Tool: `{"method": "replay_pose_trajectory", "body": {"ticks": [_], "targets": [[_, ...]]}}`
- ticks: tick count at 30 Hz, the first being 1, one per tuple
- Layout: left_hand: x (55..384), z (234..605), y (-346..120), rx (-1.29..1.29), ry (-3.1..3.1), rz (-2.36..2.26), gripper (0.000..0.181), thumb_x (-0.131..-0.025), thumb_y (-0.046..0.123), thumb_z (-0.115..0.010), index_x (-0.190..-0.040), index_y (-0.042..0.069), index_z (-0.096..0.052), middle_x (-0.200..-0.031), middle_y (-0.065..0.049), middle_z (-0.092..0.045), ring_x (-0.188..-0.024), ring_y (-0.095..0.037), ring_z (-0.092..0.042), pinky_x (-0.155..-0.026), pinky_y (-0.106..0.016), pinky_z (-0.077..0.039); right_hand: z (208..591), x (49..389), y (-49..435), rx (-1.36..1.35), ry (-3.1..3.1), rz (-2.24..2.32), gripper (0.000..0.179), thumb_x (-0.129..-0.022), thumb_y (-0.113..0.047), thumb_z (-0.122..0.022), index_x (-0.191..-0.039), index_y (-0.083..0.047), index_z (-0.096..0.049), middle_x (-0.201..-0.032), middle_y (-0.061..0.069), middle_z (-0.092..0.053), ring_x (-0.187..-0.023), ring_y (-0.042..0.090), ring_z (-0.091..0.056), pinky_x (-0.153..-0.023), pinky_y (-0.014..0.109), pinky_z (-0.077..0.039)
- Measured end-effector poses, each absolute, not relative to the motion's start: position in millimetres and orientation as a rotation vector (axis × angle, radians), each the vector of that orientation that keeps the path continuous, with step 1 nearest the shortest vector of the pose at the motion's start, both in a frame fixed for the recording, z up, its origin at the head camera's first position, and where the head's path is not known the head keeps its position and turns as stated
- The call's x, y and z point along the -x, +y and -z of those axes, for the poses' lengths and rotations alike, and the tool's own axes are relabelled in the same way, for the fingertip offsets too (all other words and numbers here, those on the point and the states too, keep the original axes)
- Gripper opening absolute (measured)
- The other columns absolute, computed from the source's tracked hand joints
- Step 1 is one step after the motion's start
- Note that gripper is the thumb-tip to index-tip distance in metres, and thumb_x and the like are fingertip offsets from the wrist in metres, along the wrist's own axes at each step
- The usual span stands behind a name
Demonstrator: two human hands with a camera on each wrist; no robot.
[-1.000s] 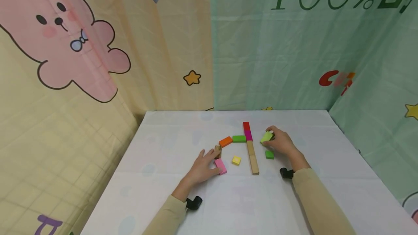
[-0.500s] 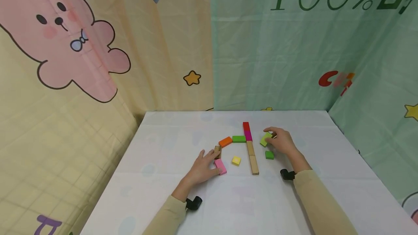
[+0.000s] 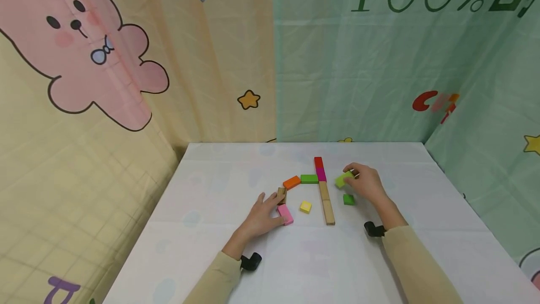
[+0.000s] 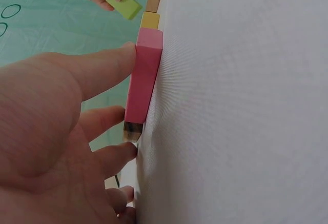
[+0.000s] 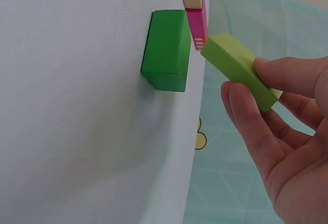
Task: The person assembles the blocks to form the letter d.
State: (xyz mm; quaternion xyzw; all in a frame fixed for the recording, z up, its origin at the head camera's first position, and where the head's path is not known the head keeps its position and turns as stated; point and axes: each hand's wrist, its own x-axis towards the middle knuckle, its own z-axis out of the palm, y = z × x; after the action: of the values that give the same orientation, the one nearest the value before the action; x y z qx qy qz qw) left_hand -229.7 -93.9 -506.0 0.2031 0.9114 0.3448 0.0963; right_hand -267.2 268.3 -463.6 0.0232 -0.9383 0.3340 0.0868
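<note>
My right hand (image 3: 368, 184) pinches a light green wooden block (image 5: 238, 67) between thumb and fingers. In the right wrist view, it is held tilted and off the table, near a darker green block (image 5: 166, 49). My left hand (image 3: 262, 219) rests by the left end of a bent row of blocks. Its thumb touches a pink block (image 4: 145, 75), and its fingers lie at a plain wood block (image 3: 281, 195), partly hidden by them. From there the row runs through an orange block (image 3: 291, 182) and a green block (image 3: 309, 179) to an upright line of blocks.
That line has a red block (image 3: 318, 162), a magenta block (image 3: 321, 174) and two plain wood blocks (image 3: 326, 203). A yellow block (image 3: 305, 207) lies inside the bend. All are on a white-covered table (image 3: 211, 177), with printed curtains (image 3: 337, 83) behind and beside it.
My right hand shifts slightly about the same spot, turning the light green block a little in its fingers. The left hand and the blocks on the table stay as they were.
</note>
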Motion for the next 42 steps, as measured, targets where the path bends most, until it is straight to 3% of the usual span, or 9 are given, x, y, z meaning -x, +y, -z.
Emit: {"method": "replay_pose_trajectory", "body": {"ticks": [11, 21, 42], "targets": [[230.0, 504.5, -93.0, -0.567, 2.694, -1.017, 0.07, -0.093, 0.038, -0.07, -0.155, 0.024, -0.042, -0.163, -0.002, -0.03, -0.152, -0.037, -0.006, -0.11, -0.07, -0.023, 448.3, 248.2, 259.1, -0.032, -2.704, -0.998, 0.022, -0.093, -0.019, -0.073, -0.112, -0.011, -0.068, -0.109, 0.016, -0.068, -0.096, 0.033, -0.065, -0.076, 0.047, -0.055], [229.6, 506.6, -93.3, -0.563, 2.689, -1.031, 0.07, -0.092, 0.039, -0.07, -0.155, 0.024, -0.043, -0.163, -0.002, -0.031, -0.152, -0.038, -0.006, -0.109, -0.071, -0.023, 448.6, 234.0, 247.9, -0.026, -2.649, -1.052, 0.018, -0.091, -0.017, -0.076, -0.107, -0.013, -0.069, -0.095, 0.008, -0.066, -0.085, 0.025, -0.058, -0.066, 0.035, -0.052], [229.0, 504.9, -94.0, -0.566, 2.687, -1.043, 0.071, -0.093, 0.04, -0.07, -0.156, 0.024, -0.042, -0.163, -0.001, -0.03, -0.152, -0.038, -0.005, -0.11, -0.071, -0.022, 465.8, 218.7, 223.5, -0.071, -2.649, -1.259, 0.016, -0.088, -0.017, -0.079, -0.101, -0.014, -0.071, -0.096, 0.005, -0.07, -0.085, 0.023, -0.064, -0.066, 0.033, -0.055]]}}
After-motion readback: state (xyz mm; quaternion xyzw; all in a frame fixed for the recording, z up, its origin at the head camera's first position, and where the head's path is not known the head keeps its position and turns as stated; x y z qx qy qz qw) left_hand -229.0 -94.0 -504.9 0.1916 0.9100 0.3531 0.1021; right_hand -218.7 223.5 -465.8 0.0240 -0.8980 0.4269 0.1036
